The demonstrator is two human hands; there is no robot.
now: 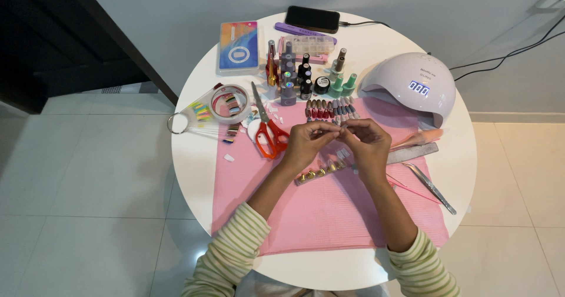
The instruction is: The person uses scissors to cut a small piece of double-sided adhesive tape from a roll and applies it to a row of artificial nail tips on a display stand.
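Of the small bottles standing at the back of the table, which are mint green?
The two mint-green bottles at the right end of the cluster, nearest the white dome lamp. The other bottles there are dark, grey or silvery.

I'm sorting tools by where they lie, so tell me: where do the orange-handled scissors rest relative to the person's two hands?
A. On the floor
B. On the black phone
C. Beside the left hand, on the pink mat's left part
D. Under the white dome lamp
C: the orange-handled scissors lie on the pink mat, just beside the left hand.
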